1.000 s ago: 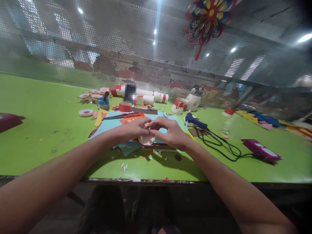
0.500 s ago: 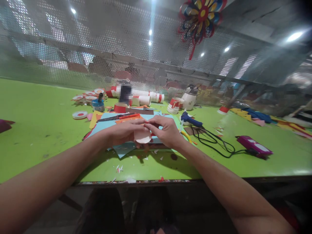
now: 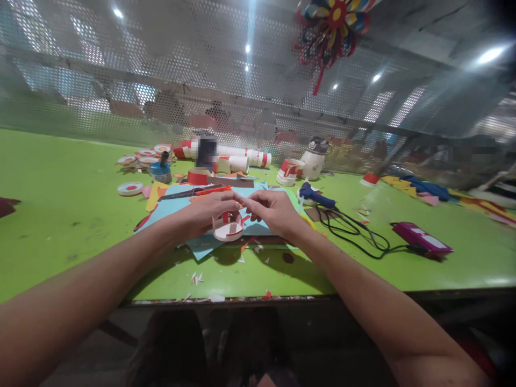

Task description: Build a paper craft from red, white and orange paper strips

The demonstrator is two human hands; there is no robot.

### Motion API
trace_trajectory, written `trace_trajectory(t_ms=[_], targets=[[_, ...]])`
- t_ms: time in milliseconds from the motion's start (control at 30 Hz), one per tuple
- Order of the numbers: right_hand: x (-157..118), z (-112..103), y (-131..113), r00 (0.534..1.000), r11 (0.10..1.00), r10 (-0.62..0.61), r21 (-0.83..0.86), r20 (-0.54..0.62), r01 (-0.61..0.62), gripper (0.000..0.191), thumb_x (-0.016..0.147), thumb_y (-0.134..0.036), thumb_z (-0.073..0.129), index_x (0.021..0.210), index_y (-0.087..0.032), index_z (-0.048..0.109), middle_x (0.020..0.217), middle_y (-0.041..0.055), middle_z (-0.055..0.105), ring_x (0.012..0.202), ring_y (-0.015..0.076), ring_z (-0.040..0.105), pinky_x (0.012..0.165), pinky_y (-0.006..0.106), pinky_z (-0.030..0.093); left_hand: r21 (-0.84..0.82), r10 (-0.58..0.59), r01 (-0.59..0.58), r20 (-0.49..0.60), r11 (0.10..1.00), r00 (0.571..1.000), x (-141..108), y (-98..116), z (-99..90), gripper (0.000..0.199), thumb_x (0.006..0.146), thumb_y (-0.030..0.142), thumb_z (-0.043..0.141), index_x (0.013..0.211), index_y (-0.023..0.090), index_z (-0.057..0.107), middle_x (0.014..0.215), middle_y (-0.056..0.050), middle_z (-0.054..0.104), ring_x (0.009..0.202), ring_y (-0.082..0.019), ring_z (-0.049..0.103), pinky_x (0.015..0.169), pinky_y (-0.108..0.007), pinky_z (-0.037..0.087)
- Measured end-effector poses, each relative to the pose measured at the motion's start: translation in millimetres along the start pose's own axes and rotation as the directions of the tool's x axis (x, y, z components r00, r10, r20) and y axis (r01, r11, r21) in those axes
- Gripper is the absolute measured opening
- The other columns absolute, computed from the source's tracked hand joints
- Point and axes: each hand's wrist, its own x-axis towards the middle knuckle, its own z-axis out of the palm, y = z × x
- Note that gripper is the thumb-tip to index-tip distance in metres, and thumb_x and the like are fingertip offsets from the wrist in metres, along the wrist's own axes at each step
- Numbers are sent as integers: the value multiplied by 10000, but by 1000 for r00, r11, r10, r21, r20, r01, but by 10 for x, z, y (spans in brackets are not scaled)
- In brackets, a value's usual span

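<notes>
My left hand (image 3: 209, 210) is closed on a small round white paper piece with red strips (image 3: 228, 231), which looks like a cut paper cup bottom. The piece hangs below the fingers, its shallow inside and red strips facing me. My right hand (image 3: 274, 210) is curled, thumb and forefinger pinched at the left fingertips, close to a red strip on the piece's right side. What that pinch holds is too small to make out. Beneath both hands lie light blue paper sheets (image 3: 201, 248), with dark-bladed scissors with orange-red handles (image 3: 197, 192) on them.
A blue glue gun (image 3: 316, 196) lies to the right, its black cord running to a purple box (image 3: 422, 239). Behind stand a red-and-white cup (image 3: 289, 172), a white jug (image 3: 313, 161) and a blue jar (image 3: 160, 173). Paper scraps (image 3: 196, 279) litter the front edge.
The round piece has moved slightly left and turned, so its inside and red strips now show instead of a plain white face. The right fingers have shifted off its edge toward the left fingertips.
</notes>
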Motion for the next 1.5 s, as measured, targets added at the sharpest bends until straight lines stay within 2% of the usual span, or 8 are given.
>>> trace_trajectory(t_ms=[233, 433, 600, 733, 900, 1133, 1267, 1500], targets=[[-5, 7, -32, 987, 990, 131, -72, 91, -124, 222, 829, -350, 599, 757, -147, 654, 599, 10, 610, 526, 112, 552, 491, 242, 414, 189, 50, -39, -52, 981, 997, -15, 66, 18, 192, 745, 301, 568, 878, 168, 605, 776, -30, 607, 672, -156, 537, 601, -271, 405], [3, 86, 29, 938, 915, 313, 218, 147, -339, 91, 700, -139, 669, 757, -162, 601, 558, -11, 614, 487, 101, 558, 436, 211, 430, 265, 108, -86, -68, 960, 992, -25, 111, 45, 283, 791, 386, 580, 940, 150, 627, 799, -38, 613, 688, -156, 538, 606, -266, 400], [18, 68, 42, 960, 937, 279, 225, -17, -268, 146, 679, -205, 683, 786, -154, 598, 538, -32, 585, 449, 90, 514, 440, 222, 405, -91, 34, -36, -25, 995, 999, 10, 54, -20, 488, 827, 598, 480, 998, 162, 617, 848, -78, 641, 770, -208, 605, 653, -318, 457], [51, 15, 155, 960, 989, 133, 98, -246, -111, 189, 719, -241, 636, 883, -155, 602, 571, -38, 572, 507, 110, 542, 496, 246, 427, -244, 38, -30, 28, 969, 999, -13, 70, -43, 458, 801, 526, 584, 1113, 191, 578, 1069, -108, 628, 951, -241, 604, 707, -338, 497], [55, 30, 194, 947, 997, 72, 15, -314, -71, 202, 731, -258, 610, 910, -163, 603, 616, -25, 590, 544, 123, 559, 539, 264, 452, -143, 67, -84, -121, 986, 990, -4, 56, 35, 433, 681, 292, 720, 1048, 147, 544, 946, -83, 627, 851, -210, 611, 649, -330, 517], [5, 124, 127, 964, 996, 79, 48, -254, -69, 184, 743, -272, 598, 894, -168, 600, 602, -19, 591, 551, 135, 577, 549, 272, 468, 129, 179, -145, -314, 981, 932, 19, 13, 66, 224, 728, 274, 601, 914, 155, 559, 732, -8, 618, 602, -142, 563, 526, -265, 461], [0, 123, 100, 967, 996, 84, 13, -240, -84, 169, 742, -273, 609, 871, -164, 609, 615, -8, 611, 562, 135, 588, 570, 279, 484, 335, 292, -179, -324, 925, 900, 36, -17, 36, 146, 753, 281, 563, 800, 154, 614, 704, -20, 629, 609, -143, 537, 529, -247, 401], [-28, 141, 51, 981, 996, 46, 88, -190, -29, 140, 747, -294, 651, 783, -168, 601, 630, 7, 637, 571, 142, 609, 572, 279, 493, 373, 322, -210, -269, 904, 908, 41, -32, 36, 111, 743, 247, 567, 762, 151, 620, 705, -18, 615, 647, -142, 534, 581, -251, 401]])
